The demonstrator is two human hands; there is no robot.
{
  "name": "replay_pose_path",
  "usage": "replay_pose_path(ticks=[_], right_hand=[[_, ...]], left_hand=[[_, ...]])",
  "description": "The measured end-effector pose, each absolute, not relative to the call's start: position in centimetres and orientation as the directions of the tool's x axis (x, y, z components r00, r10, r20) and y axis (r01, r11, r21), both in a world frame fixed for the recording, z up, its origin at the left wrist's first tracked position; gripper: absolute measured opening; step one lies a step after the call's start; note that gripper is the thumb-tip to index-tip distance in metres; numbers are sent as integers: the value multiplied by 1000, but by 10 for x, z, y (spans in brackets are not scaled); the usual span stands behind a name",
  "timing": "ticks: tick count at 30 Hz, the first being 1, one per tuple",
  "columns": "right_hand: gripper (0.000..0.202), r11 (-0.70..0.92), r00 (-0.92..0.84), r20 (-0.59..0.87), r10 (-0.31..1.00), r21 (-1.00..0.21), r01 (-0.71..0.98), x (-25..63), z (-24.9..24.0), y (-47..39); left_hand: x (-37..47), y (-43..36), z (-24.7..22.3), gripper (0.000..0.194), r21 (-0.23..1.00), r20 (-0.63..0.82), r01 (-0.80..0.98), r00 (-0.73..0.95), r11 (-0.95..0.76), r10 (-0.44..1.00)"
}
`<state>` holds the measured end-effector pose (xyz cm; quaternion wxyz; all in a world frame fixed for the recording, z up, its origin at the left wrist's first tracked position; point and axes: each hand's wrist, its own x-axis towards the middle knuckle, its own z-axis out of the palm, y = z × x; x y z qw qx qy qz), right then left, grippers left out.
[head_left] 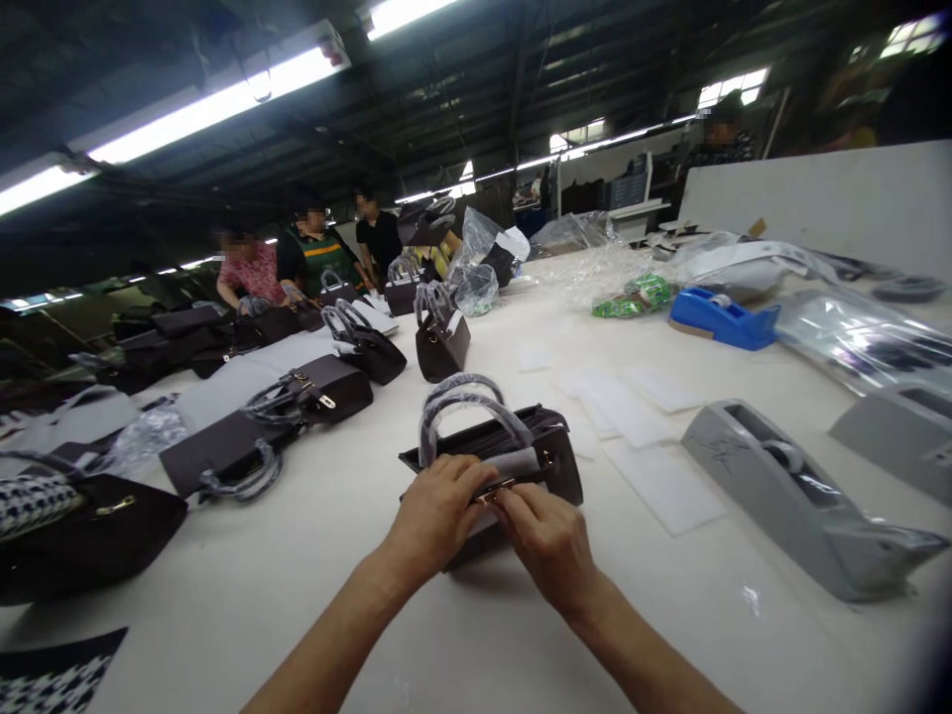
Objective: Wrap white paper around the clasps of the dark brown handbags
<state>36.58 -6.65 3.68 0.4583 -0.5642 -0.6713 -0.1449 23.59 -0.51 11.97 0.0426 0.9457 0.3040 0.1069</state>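
Left hand (438, 508), right hand (548, 540) hold handbag (480, 436), contents hidden.

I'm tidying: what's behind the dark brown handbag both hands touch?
Behind that handbag, a second dark brown handbag stands farther back on the white table. The nearer one hides the table directly behind.

Your bag (571, 461) is dark brown, its handles (429, 424) grey; your table (245, 585) is white. You see a blue dispenser (721, 319), a grey dispenser (766, 506), green wrapping (651, 290), black-and-white houndstooth cloth (59, 679) and a co-worker's pink patterned shirt (253, 273).
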Motion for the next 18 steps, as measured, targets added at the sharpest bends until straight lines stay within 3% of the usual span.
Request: replay_pose_path(ticks=[7,9,10,12,14,16,18], right_hand=[[23,161,69,765,641,-222,962,359,37,-62],[25,159,123,735,666,-301,940,356,35,-61],[25,147,201,696,689,-406,902,353,35,-61],[28,95,425,503,752,-722,686,344,34,-62],[36,23,554,167,816,-966,258,334,33,-65],[44,-13,516,-78,853,-992,-128,328,31,-70],[48,-5,473,-137,870,-962,-271,328,28,-75]], left_hand=[[234,0,108,48,169,280,576,750,-799,600],[233,0,106,47,155,297,574,749,-804,593],[233,0,106,44,148,299,572,752,-807,588],[233,0,107,39,136,294,567,760,-812,580],[232,-2,108,37,135,297,566,760,-813,578],[231,-3,109,38,140,308,560,759,-816,574],[230,-5,110,39,147,310,554,760,-819,570]])
